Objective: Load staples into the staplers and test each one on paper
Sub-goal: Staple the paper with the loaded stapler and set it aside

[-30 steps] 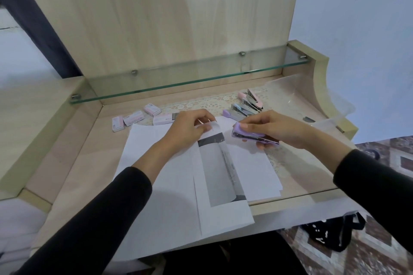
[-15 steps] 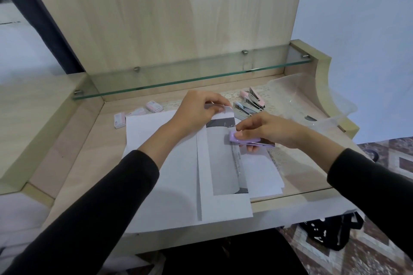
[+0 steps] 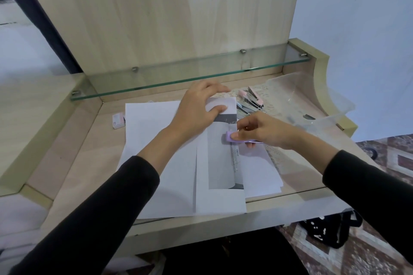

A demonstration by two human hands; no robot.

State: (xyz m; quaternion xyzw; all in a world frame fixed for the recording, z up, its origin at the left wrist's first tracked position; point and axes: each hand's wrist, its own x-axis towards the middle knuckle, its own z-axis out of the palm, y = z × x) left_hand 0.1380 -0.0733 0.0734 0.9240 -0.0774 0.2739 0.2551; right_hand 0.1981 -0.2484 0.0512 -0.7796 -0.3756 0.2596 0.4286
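Note:
My right hand (image 3: 266,131) grips a small purple stapler (image 3: 230,136), its nose set over the right edge of a folded sheet of paper (image 3: 220,163) with a grey printed panel. My left hand (image 3: 199,110) holds the top of that sheet, thumb on its front and fingers curled behind the upper edge. Beneath it lie more white sheets (image 3: 154,140). Several other staplers (image 3: 251,101), pink and grey, lie in a heap behind my hands. A pink staple box (image 3: 118,120) sits at the left edge of the papers.
A glass shelf (image 3: 190,77) runs across the back above the desk. A clear plastic tub (image 3: 312,105) stands at the right rear corner. The desk's front edge (image 3: 279,214) is close below the papers. A black bag (image 3: 330,227) lies on the floor to the right.
Both hands and the folded sheet shifted toward the back of the desk. My right hand brought the purple stapler leftward onto the sheet's right edge. The papers now cover most staple boxes.

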